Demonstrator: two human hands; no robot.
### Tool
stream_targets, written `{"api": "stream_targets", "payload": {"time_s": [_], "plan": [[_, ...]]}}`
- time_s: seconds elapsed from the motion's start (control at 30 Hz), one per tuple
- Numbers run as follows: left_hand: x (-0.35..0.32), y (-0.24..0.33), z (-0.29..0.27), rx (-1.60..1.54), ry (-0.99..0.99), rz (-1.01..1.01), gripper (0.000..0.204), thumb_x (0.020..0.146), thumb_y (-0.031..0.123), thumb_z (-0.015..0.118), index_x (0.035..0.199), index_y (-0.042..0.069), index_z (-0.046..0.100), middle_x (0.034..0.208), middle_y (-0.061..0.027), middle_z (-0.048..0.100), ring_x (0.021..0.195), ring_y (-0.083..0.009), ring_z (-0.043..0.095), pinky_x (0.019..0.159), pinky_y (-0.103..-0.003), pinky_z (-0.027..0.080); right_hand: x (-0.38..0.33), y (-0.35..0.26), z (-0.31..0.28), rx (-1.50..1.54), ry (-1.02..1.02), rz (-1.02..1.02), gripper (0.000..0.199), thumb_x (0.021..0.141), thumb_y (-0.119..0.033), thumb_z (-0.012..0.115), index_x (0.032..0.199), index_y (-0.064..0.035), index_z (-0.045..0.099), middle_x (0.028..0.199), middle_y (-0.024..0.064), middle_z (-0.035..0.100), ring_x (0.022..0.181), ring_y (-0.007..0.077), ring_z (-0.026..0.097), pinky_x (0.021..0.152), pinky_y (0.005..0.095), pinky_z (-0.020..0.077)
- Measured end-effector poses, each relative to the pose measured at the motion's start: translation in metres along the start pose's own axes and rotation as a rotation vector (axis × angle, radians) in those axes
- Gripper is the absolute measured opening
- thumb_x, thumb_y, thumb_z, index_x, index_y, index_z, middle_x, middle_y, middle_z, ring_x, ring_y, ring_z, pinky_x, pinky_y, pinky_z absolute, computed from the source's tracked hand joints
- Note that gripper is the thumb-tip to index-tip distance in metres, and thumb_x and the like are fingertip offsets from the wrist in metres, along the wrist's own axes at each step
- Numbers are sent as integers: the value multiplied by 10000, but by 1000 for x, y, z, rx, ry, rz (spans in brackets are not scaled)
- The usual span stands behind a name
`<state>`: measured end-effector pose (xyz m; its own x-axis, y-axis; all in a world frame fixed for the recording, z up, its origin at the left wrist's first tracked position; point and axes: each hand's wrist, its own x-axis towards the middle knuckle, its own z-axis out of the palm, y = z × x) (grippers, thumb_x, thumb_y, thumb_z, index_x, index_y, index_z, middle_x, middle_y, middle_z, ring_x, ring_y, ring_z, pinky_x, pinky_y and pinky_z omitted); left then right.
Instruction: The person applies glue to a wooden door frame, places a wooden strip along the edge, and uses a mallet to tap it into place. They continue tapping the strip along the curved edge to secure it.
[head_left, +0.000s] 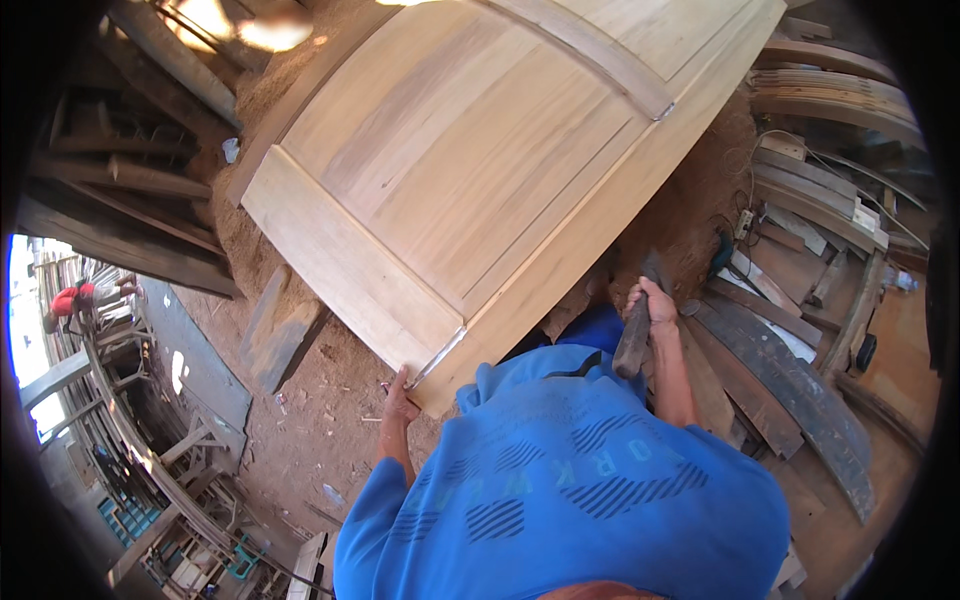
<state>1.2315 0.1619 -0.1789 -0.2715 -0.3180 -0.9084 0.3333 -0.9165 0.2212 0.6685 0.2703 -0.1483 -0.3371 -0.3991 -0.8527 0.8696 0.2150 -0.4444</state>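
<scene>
Grip of the right hand (655, 303) is wrapped around a dark wooden bar (631, 347) beside the pale wooden panel (455, 170) lying ahead, while the left hand (399, 403), its closure unclear, touches a near corner (432, 400), best kept steady.

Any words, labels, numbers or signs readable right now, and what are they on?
Blue shirt: faint lettering among dark striped blocks; wording not copied here.
Wooden panel: no lettering visible.
Elsewhere: nothing I can read; distant details are too small.
</scene>
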Motion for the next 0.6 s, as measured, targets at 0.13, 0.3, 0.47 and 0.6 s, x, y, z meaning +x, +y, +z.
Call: {"api": "stream_targets", "payload": {"time_s": [0.13, 0.3, 0.47, 0.6], "plan": [[-11, 12, 32, 149, 115, 72, 627, 885, 455, 626, 1315, 31, 457, 1292, -189, 544, 1136, -339, 566, 979, -473, 458, 22, 2, -16, 111, 161, -72, 178, 918, -148, 526, 755, -78, 516, 603, 40, 519, 530, 171, 530, 516, 310, 497], [-12, 11, 43, 97, 81, 109, 693, 876, 438, 651, 1346, -9, 407, 1300, -179, 533, 1103, -322, 590, 933, -463, 501, 16, -18, 66, -115, -236, 132, 240, 939, -225, 526, 731, -108, 501, 635, 21, 514, 570, 148, 523, 532, 284, 473], [-9, 3, 22, 151, 140, 125, 690, 886, 404, 645, 1357, -26, 381, 1299, -184, 521, 1145, -326, 557, 938, -467, 492, 15, -30, 5, 65, -202, 235, 199, 942, -230, 557, 794, -103, 518, 699, -4, 530, 598, 100, 526, 561, 265, 499], [-13, 14, 49, 266, 290, 134, 605, 912, 334, 623, 1363, 9, 385, 1320, -159, 496, 1202, -313, 518, 964, -498, 481, 44, -39, -34, 98, 43, 55, 180, 940, -215, 551, 800, -108, 515, 675, 13, 510, 628, 147, 543, 553, 320, 485]]}}
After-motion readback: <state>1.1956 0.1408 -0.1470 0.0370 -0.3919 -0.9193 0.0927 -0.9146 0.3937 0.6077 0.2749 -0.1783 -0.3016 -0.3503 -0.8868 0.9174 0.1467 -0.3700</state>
